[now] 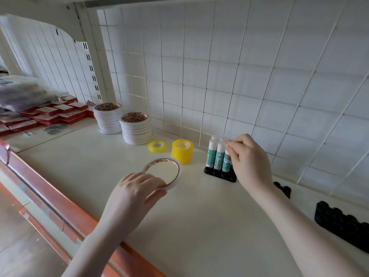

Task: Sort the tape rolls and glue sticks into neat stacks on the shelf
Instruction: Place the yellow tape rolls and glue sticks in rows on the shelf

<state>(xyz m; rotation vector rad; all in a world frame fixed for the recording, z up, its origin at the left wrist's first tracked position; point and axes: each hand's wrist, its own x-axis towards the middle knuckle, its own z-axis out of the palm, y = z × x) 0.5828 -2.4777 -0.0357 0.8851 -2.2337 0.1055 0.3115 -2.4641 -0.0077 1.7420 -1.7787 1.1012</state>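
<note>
My left hand [135,192] grips a thin white tape roll [175,166] by its near edge, tilted just above the white shelf [189,226]. Two stacks of white tape rolls [136,128] stand at the back. A flat yellow tape roll [157,145] and a taller stack of yellow rolls [182,151] sit right of them. Several green-and-white glue sticks [218,156] stand upright in a black holder [219,174]. My right hand [249,158] pinches the cap of the rightmost stick.
Red boxes [50,114] and dark plastic packets [24,96] fill the shelf's left part. Two more black holders [343,224] lie at the right. A white wire grid [219,76] backs the shelf. An orange rail [60,200] runs along the front edge.
</note>
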